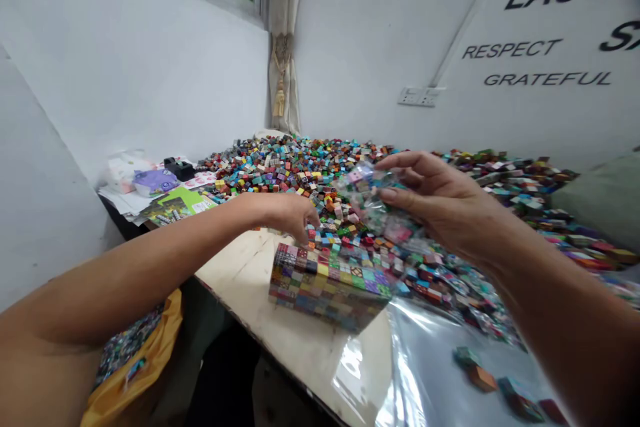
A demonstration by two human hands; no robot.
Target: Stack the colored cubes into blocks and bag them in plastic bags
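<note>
My right hand (435, 197) pinches a crumpled clear plastic bag (373, 203) between thumb and fingers, above the pile. Small coloured pieces show inside the bag. My left hand (295, 213) reaches over the near edge of the pile, its fingers bent downward. They are partly hidden and blurred, so I cannot tell whether they grip anything. Just below it, a clear box (330, 287) packed with rows of small coloured cubes sits on the table. The large pile of small coloured cubes and blocks (285, 163) spreads behind both hands.
A clear plastic sheet (430, 347) with a few loose blocks covers the table's (240, 273) near right. At left lie papers (185, 203), a purple packet (155, 181) and a black tape dispenser (179, 168). A yellow bag (135, 373) of small pieces stands below the table edge.
</note>
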